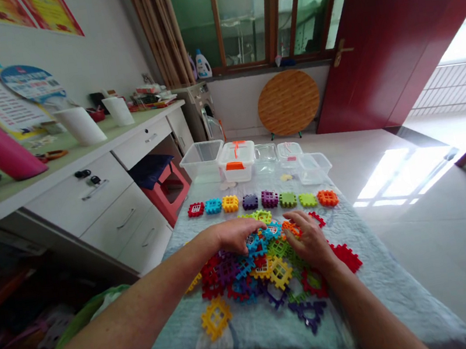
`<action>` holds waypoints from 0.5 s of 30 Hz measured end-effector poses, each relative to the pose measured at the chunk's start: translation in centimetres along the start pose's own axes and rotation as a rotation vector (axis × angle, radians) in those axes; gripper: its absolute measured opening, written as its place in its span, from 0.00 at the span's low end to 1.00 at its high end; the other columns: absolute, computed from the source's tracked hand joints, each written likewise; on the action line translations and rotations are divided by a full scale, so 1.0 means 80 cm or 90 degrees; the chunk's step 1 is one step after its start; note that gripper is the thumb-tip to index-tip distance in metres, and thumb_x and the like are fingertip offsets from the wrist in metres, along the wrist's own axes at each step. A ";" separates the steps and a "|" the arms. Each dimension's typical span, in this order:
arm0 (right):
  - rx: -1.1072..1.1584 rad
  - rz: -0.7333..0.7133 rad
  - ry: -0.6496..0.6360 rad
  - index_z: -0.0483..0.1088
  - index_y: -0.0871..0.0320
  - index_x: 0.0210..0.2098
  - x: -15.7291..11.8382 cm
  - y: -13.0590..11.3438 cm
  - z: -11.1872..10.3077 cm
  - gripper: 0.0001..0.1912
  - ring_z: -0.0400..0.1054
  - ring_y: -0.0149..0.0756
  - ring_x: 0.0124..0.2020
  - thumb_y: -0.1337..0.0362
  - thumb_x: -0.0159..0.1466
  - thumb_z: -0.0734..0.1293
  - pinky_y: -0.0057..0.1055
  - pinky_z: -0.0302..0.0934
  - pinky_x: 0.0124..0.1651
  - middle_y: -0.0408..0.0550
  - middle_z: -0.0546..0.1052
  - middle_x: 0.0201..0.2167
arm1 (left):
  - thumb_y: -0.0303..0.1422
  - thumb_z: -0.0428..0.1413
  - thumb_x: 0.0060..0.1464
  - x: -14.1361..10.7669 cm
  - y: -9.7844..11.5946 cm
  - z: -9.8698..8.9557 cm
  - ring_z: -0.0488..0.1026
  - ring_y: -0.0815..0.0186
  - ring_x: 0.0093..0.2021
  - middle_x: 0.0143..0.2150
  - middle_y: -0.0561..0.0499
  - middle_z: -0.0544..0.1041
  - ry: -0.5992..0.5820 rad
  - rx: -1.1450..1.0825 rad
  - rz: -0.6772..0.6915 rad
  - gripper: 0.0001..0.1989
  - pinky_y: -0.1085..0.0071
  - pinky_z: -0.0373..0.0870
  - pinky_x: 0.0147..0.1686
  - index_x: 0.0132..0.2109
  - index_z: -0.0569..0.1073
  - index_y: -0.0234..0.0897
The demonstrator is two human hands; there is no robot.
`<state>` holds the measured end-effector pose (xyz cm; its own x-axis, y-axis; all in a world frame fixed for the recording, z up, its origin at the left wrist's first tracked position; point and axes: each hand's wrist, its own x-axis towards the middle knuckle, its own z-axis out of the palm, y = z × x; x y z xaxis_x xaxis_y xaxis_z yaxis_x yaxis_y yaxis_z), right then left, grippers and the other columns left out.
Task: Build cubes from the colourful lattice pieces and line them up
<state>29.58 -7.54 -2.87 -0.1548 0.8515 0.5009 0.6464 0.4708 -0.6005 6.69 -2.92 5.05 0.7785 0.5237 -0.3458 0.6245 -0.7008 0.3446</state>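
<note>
A heap of flat, notched plastic pieces in many colours, with a yellow piece (280,273) on it, lies on the cloth-covered table (393,290). My left hand (240,235) reaches over the heap's far left side, fingers pointing right, beside a light blue piece (273,229). My right hand (307,237) is at the heap's right side with its fingers apart, next to an orange piece (291,228). What the left fingertips touch is too small to tell. Beyond the hands stands a row of several small blocks, from a red block (196,209) to an orange block (327,198).
At the table's far end stand a lidded clear box (237,161) with orange latches, an open clear bin (202,157) and other clear containers. A white desk (98,190) is on the left, with a pink stool (168,187) beside it.
</note>
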 end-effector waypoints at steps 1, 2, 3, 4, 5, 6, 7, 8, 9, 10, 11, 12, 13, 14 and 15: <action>-0.001 -0.002 0.002 0.69 0.57 0.48 0.000 0.000 0.000 0.15 0.69 0.42 0.45 0.64 0.61 0.63 0.39 0.66 0.49 0.52 0.73 0.44 | 0.24 0.62 0.39 0.000 0.001 0.000 0.66 0.55 0.60 0.62 0.42 0.67 -0.001 0.001 0.001 0.41 0.65 0.61 0.59 0.62 0.60 0.36; -0.002 -0.005 0.003 0.69 0.56 0.48 0.000 -0.001 0.000 0.15 0.69 0.42 0.45 0.64 0.61 0.63 0.39 0.66 0.49 0.52 0.73 0.44 | 0.24 0.62 0.39 0.001 0.002 -0.001 0.66 0.55 0.60 0.62 0.42 0.68 -0.002 0.002 0.000 0.41 0.64 0.62 0.59 0.62 0.60 0.36; -0.002 -0.008 0.004 0.70 0.56 0.48 0.000 -0.001 0.000 0.15 0.69 0.42 0.45 0.64 0.61 0.63 0.39 0.66 0.49 0.52 0.73 0.44 | 0.24 0.62 0.39 0.002 0.003 0.000 0.66 0.54 0.59 0.61 0.42 0.68 -0.003 0.003 -0.003 0.41 0.63 0.62 0.58 0.62 0.61 0.37; -0.002 -0.010 0.002 0.70 0.56 0.48 0.000 -0.002 0.000 0.15 0.69 0.42 0.46 0.64 0.61 0.63 0.39 0.66 0.49 0.52 0.73 0.44 | 0.24 0.62 0.39 0.002 0.005 0.000 0.67 0.53 0.58 0.61 0.42 0.68 -0.003 0.006 -0.008 0.41 0.63 0.63 0.58 0.62 0.61 0.37; -0.002 -0.010 0.000 0.69 0.56 0.48 0.000 -0.002 -0.001 0.15 0.69 0.42 0.46 0.64 0.62 0.63 0.39 0.65 0.49 0.52 0.73 0.44 | 0.24 0.62 0.38 0.003 0.007 0.001 0.67 0.52 0.58 0.60 0.42 0.69 -0.003 0.011 -0.015 0.41 0.62 0.64 0.57 0.62 0.61 0.37; -0.001 -0.009 -0.002 0.69 0.56 0.48 0.000 -0.003 -0.001 0.15 0.69 0.42 0.46 0.64 0.62 0.63 0.40 0.65 0.49 0.53 0.73 0.44 | 0.24 0.62 0.38 0.003 0.008 0.002 0.67 0.52 0.57 0.59 0.42 0.69 -0.003 0.015 -0.022 0.41 0.62 0.64 0.57 0.62 0.62 0.37; 0.000 -0.008 -0.004 0.69 0.56 0.48 0.000 -0.004 -0.002 0.15 0.69 0.42 0.46 0.64 0.62 0.63 0.40 0.65 0.49 0.53 0.73 0.45 | 0.25 0.62 0.37 0.003 0.010 0.003 0.67 0.52 0.57 0.59 0.42 0.69 -0.002 0.016 -0.027 0.41 0.62 0.64 0.57 0.62 0.62 0.38; 0.001 -0.008 -0.004 0.69 0.56 0.48 0.001 -0.004 -0.002 0.15 0.69 0.42 0.46 0.64 0.62 0.63 0.40 0.65 0.49 0.53 0.73 0.45 | 0.25 0.62 0.37 0.003 0.012 0.003 0.67 0.52 0.57 0.59 0.43 0.69 0.003 0.015 -0.031 0.41 0.62 0.64 0.57 0.62 0.62 0.38; 0.002 -0.009 -0.003 0.69 0.56 0.48 0.001 -0.005 -0.003 0.15 0.69 0.42 0.46 0.64 0.62 0.63 0.41 0.65 0.50 0.53 0.73 0.45 | 0.25 0.62 0.36 0.001 0.014 0.003 0.66 0.52 0.58 0.59 0.43 0.69 0.012 0.011 -0.032 0.42 0.62 0.64 0.57 0.62 0.61 0.39; 0.002 -0.010 -0.002 0.69 0.56 0.48 0.001 -0.005 -0.003 0.15 0.69 0.42 0.46 0.64 0.62 0.63 0.41 0.65 0.50 0.53 0.73 0.45 | 0.25 0.62 0.36 -0.003 0.015 0.001 0.66 0.52 0.58 0.59 0.44 0.68 0.026 0.004 -0.030 0.42 0.62 0.64 0.57 0.62 0.61 0.40; 0.003 -0.011 -0.001 0.69 0.56 0.48 0.001 -0.005 -0.003 0.15 0.69 0.42 0.46 0.64 0.62 0.63 0.41 0.65 0.49 0.53 0.73 0.45 | 0.25 0.62 0.36 -0.008 0.017 -0.003 0.65 0.52 0.59 0.59 0.44 0.68 0.047 -0.005 -0.027 0.42 0.62 0.63 0.57 0.62 0.61 0.40; 0.002 -0.012 -0.001 0.69 0.56 0.48 0.000 -0.006 -0.003 0.15 0.69 0.42 0.45 0.64 0.62 0.63 0.41 0.65 0.49 0.53 0.73 0.45 | 0.25 0.61 0.37 -0.015 0.018 -0.007 0.64 0.52 0.59 0.60 0.44 0.67 0.073 -0.014 -0.024 0.42 0.61 0.63 0.58 0.62 0.60 0.40; 0.002 -0.013 -0.002 0.69 0.56 0.48 0.000 -0.006 -0.004 0.14 0.68 0.42 0.45 0.64 0.62 0.63 0.41 0.65 0.49 0.53 0.73 0.45 | 0.25 0.61 0.37 -0.024 0.018 -0.012 0.64 0.53 0.59 0.60 0.44 0.67 0.101 -0.024 -0.023 0.42 0.62 0.63 0.58 0.62 0.60 0.40; 0.002 -0.013 -0.004 0.69 0.56 0.48 0.000 -0.006 -0.004 0.14 0.68 0.42 0.46 0.64 0.62 0.63 0.41 0.65 0.49 0.53 0.73 0.45 | 0.26 0.60 0.38 -0.035 0.018 -0.017 0.65 0.53 0.59 0.60 0.44 0.66 0.128 -0.035 -0.026 0.41 0.62 0.63 0.58 0.63 0.60 0.40; 0.002 -0.013 -0.006 0.69 0.56 0.48 0.000 -0.006 -0.004 0.14 0.68 0.42 0.46 0.64 0.62 0.63 0.41 0.65 0.50 0.52 0.73 0.45 | 0.26 0.60 0.39 -0.046 0.017 -0.022 0.65 0.55 0.58 0.60 0.44 0.66 0.152 -0.047 -0.033 0.41 0.64 0.63 0.57 0.63 0.59 0.39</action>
<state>29.49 -7.82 -2.40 -0.1747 0.8439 0.5073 0.6412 0.4885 -0.5918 4.79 -4.91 8.28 0.7321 0.6640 -0.1518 0.6603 -0.6372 0.3974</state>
